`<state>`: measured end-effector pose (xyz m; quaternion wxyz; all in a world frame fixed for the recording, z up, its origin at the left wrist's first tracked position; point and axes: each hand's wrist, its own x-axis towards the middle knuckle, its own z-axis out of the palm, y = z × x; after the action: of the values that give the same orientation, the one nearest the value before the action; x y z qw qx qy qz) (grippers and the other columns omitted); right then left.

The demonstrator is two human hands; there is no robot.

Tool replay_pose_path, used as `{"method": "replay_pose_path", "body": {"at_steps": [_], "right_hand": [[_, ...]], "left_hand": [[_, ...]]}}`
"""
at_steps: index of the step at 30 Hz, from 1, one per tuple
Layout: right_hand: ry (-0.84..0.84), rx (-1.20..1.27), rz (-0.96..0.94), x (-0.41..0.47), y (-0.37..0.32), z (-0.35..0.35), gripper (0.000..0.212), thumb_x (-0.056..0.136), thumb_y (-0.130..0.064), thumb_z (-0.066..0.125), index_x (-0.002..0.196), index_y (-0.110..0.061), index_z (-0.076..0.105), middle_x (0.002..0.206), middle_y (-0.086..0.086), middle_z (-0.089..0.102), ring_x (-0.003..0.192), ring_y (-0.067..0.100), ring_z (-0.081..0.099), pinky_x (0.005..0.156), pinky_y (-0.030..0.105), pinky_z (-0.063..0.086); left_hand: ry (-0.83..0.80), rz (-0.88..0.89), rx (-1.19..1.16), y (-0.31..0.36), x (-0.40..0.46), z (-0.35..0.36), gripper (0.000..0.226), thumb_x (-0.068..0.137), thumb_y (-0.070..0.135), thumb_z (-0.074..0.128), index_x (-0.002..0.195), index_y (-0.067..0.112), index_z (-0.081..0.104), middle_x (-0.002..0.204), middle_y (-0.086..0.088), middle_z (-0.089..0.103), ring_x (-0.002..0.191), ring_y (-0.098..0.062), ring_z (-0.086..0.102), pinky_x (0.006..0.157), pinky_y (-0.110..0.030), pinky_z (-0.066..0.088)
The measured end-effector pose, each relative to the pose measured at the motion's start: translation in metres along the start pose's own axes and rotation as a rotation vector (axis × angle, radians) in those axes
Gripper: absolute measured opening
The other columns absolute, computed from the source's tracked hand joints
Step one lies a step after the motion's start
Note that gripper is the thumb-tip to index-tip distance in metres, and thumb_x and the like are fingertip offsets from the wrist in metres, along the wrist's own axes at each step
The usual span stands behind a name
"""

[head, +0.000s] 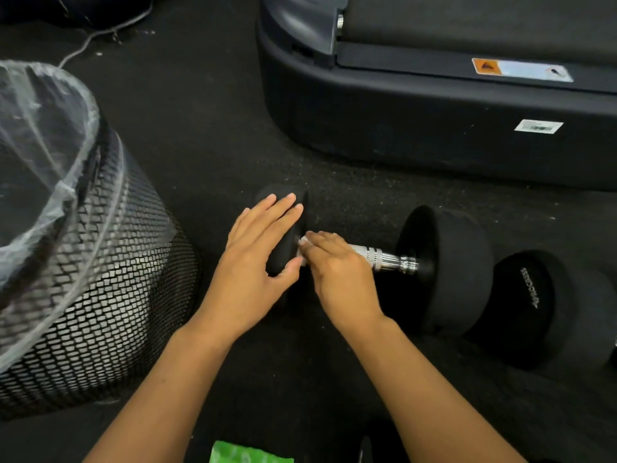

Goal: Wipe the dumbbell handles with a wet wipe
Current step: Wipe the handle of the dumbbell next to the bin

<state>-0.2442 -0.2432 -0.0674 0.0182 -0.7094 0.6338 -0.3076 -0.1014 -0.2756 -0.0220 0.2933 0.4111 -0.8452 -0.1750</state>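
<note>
Chrome-handled dumbbell [394,259] lies left-right, seemingly level.

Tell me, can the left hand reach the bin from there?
Probably yes. The left hand rests on the dumbbell's left head, and the mesh bin stands just to its left with only bare floor between.

Black mesh bin [100,315] with clear liner [43,135] left; treadmill base [434,128] far right; green packet [248,453] near.

Shiny knurled metal handle [384,257], matt black rubbery dumbbell heads [460,262]
</note>
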Motion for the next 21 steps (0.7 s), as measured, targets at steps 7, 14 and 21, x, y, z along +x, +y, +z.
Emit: {"method": "replay_pose_path", "body": {"at_steps": [7,14,21], "right_hand": [[-0.012,-0.073,-0.015,-0.005,0.008,-0.008,0.043,0.063,0.007,0.078,0.103,-0.003,0.069,0.107,0.013,0.069,0.101,0.029,0.065,0.092,0.041,0.046],[-0.013,-0.058,0.005,-0.010,0.009,-0.014,0.038,0.068,0.006,0.074,0.104,-0.002,0.069,0.108,0.014,0.068,0.102,0.031,0.064,0.094,0.042,0.042],[-0.077,-0.014,0.073,0.005,-0.005,-0.009,0.031,0.068,0.005,0.072,0.099,-0.001,0.069,0.101,0.016,0.069,0.097,0.031,0.065,0.090,0.039,0.048]], "left_hand": [[-0.006,-0.003,-0.003,0.001,-0.002,0.000,0.065,0.079,0.017,0.070,0.138,0.020,0.041,0.146,0.010,0.032,0.140,-0.007,0.019,0.116,-0.032,0.010],[-0.017,0.001,-0.014,0.000,0.000,-0.001,0.067,0.079,0.016,0.071,0.138,0.020,0.040,0.146,0.011,0.031,0.140,-0.006,0.018,0.116,-0.033,0.010],[-0.001,0.002,-0.004,-0.001,0.001,0.000,0.067,0.078,0.014,0.072,0.138,0.018,0.042,0.146,0.012,0.031,0.140,-0.005,0.017,0.117,-0.032,0.010]]}}
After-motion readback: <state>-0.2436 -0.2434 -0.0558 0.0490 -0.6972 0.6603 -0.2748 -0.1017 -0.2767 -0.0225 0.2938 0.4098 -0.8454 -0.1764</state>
